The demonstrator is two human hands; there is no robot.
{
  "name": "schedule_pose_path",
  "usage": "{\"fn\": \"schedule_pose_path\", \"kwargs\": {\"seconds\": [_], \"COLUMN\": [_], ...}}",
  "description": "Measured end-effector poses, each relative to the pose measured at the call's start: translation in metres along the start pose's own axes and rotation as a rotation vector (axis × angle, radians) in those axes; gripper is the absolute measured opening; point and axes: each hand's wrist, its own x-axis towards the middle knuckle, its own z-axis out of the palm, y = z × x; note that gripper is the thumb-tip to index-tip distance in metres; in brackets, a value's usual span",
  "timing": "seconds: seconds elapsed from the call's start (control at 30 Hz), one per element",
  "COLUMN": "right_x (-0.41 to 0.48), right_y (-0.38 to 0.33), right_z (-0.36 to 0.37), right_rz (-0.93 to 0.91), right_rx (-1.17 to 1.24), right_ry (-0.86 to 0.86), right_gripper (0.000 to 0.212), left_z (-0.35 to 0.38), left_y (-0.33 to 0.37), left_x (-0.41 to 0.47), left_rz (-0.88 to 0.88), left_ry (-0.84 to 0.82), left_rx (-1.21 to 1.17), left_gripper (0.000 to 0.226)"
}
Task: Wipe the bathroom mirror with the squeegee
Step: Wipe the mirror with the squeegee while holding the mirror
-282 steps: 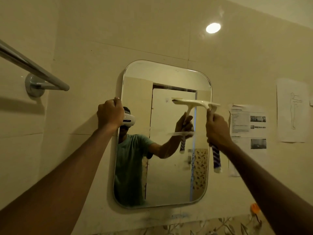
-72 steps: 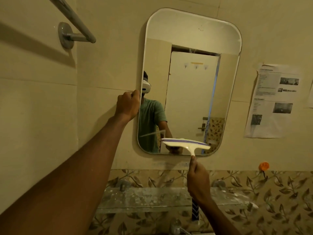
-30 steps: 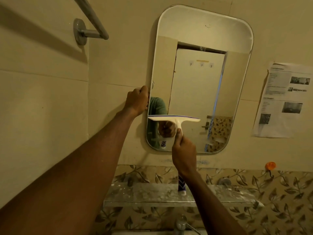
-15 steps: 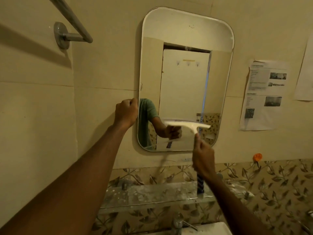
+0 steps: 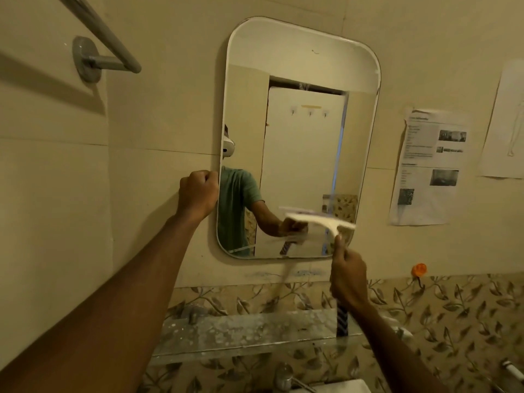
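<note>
Both hands are closed, the left hand (image 5: 198,191) on the left edge of the mirror (image 5: 300,58), the right hand (image 5: 347,276) around the squeegee (image 5: 320,219) at its lower right corner; I judge this stroke nearly finished, and next it needs lifting upward.

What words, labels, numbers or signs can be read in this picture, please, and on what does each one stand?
Nothing here can be read for certain.
The printed sheet right of the mirror: headings, text lines and small photos, too small and blurred to read.
The second sheet at the right edge: a faint line drawing, no legible words.
The squeegee: motion-blurred, no label visible.
</note>
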Motion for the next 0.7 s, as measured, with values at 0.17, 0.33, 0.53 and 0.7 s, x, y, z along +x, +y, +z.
{"fn": "schedule_pose_path", "kwargs": {"seconds": [0.17, 0.33, 0.53, 0.7], "right_x": [0.047, -0.011, -0.009, 0.026], "right_y": [-0.015, 0.033, 0.02, 0.003], "right_z": [-0.013, 0.012, -0.01, -0.012], "right_rz": [0.06, 0.178, 0.157, 0.271], "right_rx": [0.071, 0.04, 0.064, 0.169], "right_ry": [0.11, 0.12, 0.063, 0.193], "right_gripper": [0.06, 0.056, 0.057, 0.061], "left_z": [0.0, 0.002, 0.0, -0.001], "left_y": [0.001, 0.0, 0.002, 0.002], "left_x": [-0.002, -0.002, -0.005, -0.005], "left_rz": [-0.006, -0.01, -0.031, -0.034], "left_ry": [0.008, 0.016, -0.002, -0.004], "left_rx": [-0.008, 0.009, 0.002, -0.016], "left_gripper": [0.044, 0.045, 0.044, 0.045]}}
